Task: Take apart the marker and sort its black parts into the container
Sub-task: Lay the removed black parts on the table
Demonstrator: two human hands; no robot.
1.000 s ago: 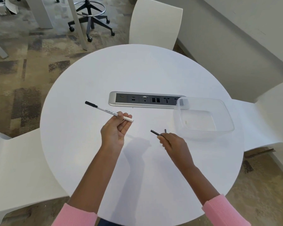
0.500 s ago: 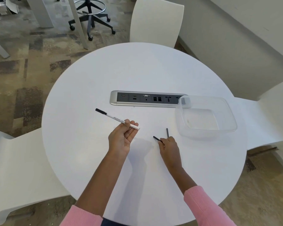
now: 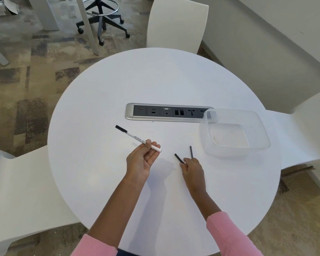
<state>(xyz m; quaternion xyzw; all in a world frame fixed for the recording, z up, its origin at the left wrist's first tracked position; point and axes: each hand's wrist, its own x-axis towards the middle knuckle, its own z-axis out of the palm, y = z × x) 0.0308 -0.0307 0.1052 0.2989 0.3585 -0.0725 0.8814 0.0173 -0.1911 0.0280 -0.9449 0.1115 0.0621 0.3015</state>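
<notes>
The left hand [image 3: 139, 160] is palm up, its thumb and fingertips pinching the white marker body [image 3: 139, 139] near the open end; the black cap end [image 3: 121, 128] sticks out up and to the left, off the table. The right hand [image 3: 192, 170] rests low on the tabletop, fingers nearly together on the near ends of 2 black rods: the slanted rod [image 3: 179, 158] and the upright rod [image 3: 191, 152], spread in a V; whether it grips them or only touches them I cannot tell. All this sits on a round white table [image 3: 103, 172] with a grey socket strip [image 3: 166, 113] set into it, white chairs around it, patterned carpet beyond. The clear plastic container [image 3: 264, 137] stands right of the rods, just apart from them, holding no black parts.
</notes>
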